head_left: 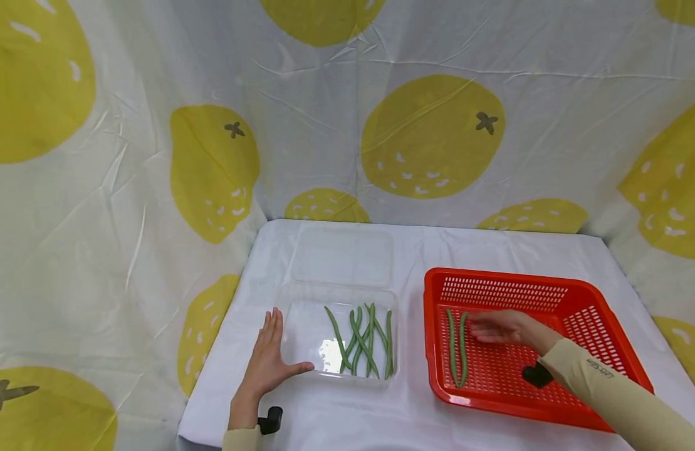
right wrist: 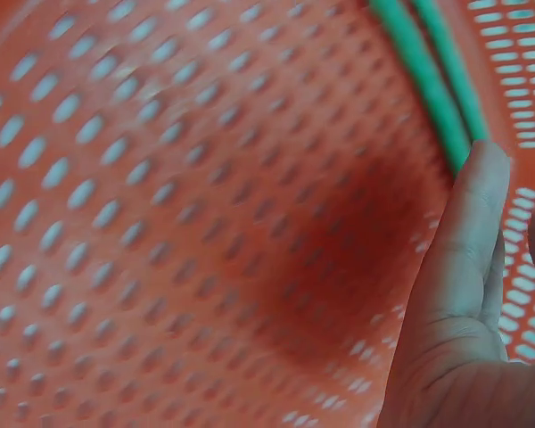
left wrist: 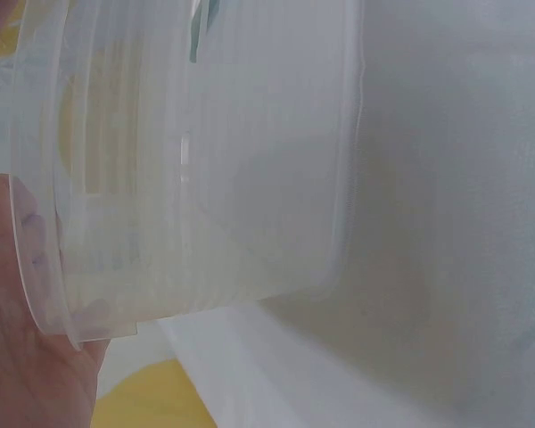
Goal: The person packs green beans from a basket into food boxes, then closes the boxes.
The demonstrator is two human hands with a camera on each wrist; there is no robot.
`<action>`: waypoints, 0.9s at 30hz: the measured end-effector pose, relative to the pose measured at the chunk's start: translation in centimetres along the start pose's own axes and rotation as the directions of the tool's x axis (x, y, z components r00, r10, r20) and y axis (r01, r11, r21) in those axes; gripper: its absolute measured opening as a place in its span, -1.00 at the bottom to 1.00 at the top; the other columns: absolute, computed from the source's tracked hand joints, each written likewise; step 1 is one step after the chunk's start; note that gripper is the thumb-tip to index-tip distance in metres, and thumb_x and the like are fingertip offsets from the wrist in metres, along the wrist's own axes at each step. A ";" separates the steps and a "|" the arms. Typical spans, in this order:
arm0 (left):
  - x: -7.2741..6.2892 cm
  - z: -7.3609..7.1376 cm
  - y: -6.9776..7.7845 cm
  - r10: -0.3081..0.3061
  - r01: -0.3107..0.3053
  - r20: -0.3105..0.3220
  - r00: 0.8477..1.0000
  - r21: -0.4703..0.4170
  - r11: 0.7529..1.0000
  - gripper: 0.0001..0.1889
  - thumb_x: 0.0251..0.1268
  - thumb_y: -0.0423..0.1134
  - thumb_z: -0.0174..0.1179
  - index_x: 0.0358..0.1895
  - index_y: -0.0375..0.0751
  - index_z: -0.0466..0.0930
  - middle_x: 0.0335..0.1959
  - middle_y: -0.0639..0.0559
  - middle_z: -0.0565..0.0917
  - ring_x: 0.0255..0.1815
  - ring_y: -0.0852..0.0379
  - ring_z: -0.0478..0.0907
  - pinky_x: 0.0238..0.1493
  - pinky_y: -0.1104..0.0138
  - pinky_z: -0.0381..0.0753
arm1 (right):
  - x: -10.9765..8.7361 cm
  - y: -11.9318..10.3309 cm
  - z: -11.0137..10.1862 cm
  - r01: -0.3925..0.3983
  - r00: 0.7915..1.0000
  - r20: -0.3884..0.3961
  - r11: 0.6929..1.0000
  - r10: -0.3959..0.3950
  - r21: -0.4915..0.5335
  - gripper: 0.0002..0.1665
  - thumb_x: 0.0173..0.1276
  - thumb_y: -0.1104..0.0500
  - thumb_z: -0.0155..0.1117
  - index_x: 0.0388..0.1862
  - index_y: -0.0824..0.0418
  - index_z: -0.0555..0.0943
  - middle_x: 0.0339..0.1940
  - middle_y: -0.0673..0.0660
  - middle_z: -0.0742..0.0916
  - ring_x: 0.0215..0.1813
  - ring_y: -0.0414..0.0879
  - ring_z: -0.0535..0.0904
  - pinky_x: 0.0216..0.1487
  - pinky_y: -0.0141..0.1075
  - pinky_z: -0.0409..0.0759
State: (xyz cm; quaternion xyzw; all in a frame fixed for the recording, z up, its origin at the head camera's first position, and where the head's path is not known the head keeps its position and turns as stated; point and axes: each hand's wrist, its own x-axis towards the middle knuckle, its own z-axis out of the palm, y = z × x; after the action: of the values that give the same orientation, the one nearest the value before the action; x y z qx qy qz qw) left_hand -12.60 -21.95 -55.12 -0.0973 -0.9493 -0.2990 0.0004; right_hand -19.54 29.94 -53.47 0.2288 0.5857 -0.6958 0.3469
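Note:
In the head view my left hand is at the left side of a clear plastic container, fingers straight and thumb spread along its front edge. The left wrist view shows this hand beside the container's rim. Several green beans lie crossed in the container's right half. My right hand is inside a red plastic basket, its fingers extended toward two green beans at the basket's left side. In the right wrist view the fingertips overlap the ends of those beans; nothing is gripped.
A flat, translucent lid lies behind the container on the white-covered table. The basket has perforated, sloping walls. A curtain with yellow lemon prints hangs behind and at both sides. Each wrist carries a small black camera.

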 end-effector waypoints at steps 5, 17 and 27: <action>-0.1 0.0 -0.1 0.022 -0.022 -0.023 0.999 0.001 1.000 0.42 -0.33 0.41 0.38 0.51 -0.26 -0.30 0.52 -0.18 -0.17 0.51 -0.05 -0.36 0.40 -0.09 -0.17 | 0.4 0.9 -0.5 -0.014 1.000 -0.022 1.000 0.014 -0.026 -0.68 0.51 0.21 -0.01 -0.12 0.38 0.66 -0.30 0.31 0.73 -0.21 0.10 0.70 -0.04 -0.12 0.58; 0.1 0.1 -0.2 0.007 -0.007 -0.008 1.000 -0.002 1.000 0.42 -0.33 0.42 0.38 0.51 -0.28 -0.28 0.53 -0.12 -0.21 0.51 0.01 -0.39 0.41 -0.06 -0.20 | 1.7 1.5 0.5 -0.042 0.993 -0.118 0.995 0.032 -0.088 -0.73 0.44 0.17 0.13 -0.23 0.35 0.69 -0.37 0.27 0.74 -0.28 0.07 0.71 -0.10 -0.15 0.62; 0.1 0.3 -0.3 -0.002 0.002 -0.001 1.000 0.015 1.000 0.42 -0.33 0.44 0.36 0.51 -0.31 -0.26 0.53 -0.16 -0.18 0.51 0.01 -0.40 0.41 -0.08 -0.19 | 2.4 1.0 2.1 -0.065 0.988 -0.152 0.985 0.040 -0.160 -0.71 0.39 0.17 0.20 -0.23 0.44 0.64 -0.47 0.24 0.73 -0.38 0.00 0.72 -0.18 -0.20 0.64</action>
State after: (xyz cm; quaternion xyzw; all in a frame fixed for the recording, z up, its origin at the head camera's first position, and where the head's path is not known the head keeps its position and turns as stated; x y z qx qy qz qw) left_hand -12.73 -22.05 -55.51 -0.0960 -0.9516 -0.2921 0.0011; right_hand -20.13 27.33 -55.43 0.2657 0.6591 -0.6167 0.3386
